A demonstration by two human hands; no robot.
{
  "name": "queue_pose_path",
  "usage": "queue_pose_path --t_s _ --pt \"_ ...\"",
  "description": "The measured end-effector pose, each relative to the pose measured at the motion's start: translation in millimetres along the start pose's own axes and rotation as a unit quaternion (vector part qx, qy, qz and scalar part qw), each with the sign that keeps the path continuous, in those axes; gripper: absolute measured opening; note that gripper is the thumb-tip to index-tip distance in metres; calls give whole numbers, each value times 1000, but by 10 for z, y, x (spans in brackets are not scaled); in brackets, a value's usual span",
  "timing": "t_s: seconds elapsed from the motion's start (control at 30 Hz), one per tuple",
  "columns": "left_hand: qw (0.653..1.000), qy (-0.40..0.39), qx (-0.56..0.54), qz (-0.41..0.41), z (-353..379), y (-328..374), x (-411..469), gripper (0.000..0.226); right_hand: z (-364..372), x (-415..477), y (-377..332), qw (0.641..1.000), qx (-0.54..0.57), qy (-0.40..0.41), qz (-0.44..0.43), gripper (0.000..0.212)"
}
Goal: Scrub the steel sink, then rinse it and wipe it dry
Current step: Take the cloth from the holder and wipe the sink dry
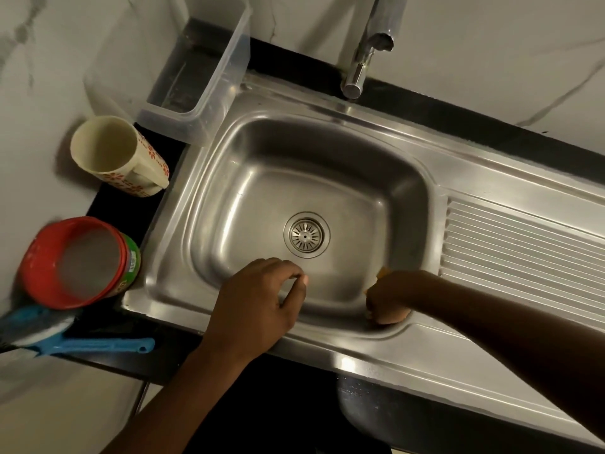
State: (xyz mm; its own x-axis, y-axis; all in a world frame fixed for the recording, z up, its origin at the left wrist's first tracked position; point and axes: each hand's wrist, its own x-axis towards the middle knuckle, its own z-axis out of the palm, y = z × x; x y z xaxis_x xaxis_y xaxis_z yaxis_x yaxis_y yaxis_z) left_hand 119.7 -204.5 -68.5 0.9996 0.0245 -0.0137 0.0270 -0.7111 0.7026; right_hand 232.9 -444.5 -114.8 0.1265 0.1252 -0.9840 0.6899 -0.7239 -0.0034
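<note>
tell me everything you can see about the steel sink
The steel sink is brushed metal: one rounded rectangular basin, a round strainer drain in its floor, a ribbed draining board to the right. It sits in a black counter. The right hand holds something orange against the near right corner; the left hand hangs over the near rim.

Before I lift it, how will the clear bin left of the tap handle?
The bin looks empty and thin-walled, so probably light and a little flexible. It is tall and narrow, so a push near its rim may tip it.
</note>
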Motion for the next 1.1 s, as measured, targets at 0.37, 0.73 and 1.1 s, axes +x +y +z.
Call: queue_pose_path --t_s 0.37,0.73,1.1 --pt "1000 -24 9 16 -169 -87 228 21 -326 -239 249 606 749 259 -67 15" --pt "999 -32 23 21 -442 -360 222 22 -1336 155 797 -123 946 296 -48 50" --pt "999 -29 26 16 -539 -557 230 21 -2573 384 -329 141 942 245 -178 8"
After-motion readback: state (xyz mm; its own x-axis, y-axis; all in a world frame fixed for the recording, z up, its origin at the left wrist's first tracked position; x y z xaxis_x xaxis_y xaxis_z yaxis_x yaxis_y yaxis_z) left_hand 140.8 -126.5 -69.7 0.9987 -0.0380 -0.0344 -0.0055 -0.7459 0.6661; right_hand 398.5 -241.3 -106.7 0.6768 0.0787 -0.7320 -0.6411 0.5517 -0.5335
